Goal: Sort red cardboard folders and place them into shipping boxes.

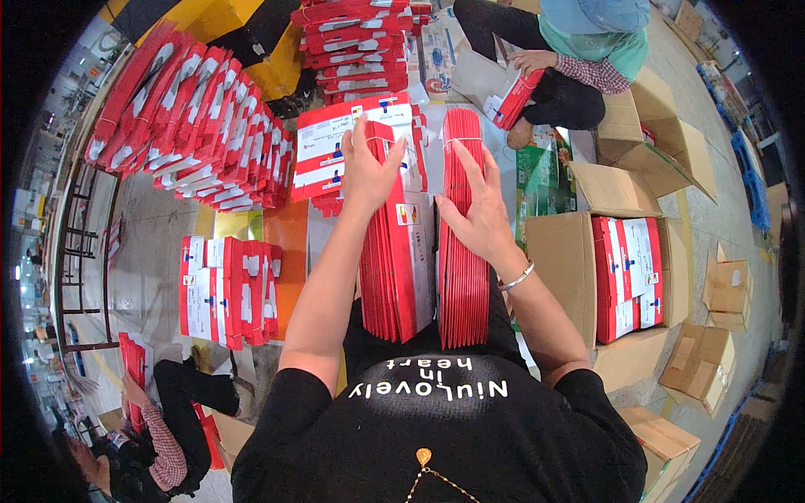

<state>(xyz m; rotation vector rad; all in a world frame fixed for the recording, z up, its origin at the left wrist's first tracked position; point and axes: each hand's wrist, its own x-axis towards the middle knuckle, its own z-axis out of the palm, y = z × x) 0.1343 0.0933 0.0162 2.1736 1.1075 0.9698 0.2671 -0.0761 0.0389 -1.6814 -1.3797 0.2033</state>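
Two bundles of flat red folded cartons stand on edge side by side in front of my body. My left hand (374, 173) is over the far end of the left bundle (386, 281), fingers apart, thumb to the right. White printed panels show on that bundle's right side. My right hand (480, 208) lies along the upper right side of the right bundle (463, 293), fingers spread. A thin pale band crosses the right bundle near its far end. Beyond my left hand lies a pile of red-and-white flat cartons (322, 155).
Tall piles of red flat cartons (205, 117) rise at far left, with a shorter stack (220, 293) nearer. On the right, an open cardboard box (560, 272) holds red-and-white packs (629, 268). Co-workers sit at upper right (583, 84) and lower left (159, 436), each holding red cartons.
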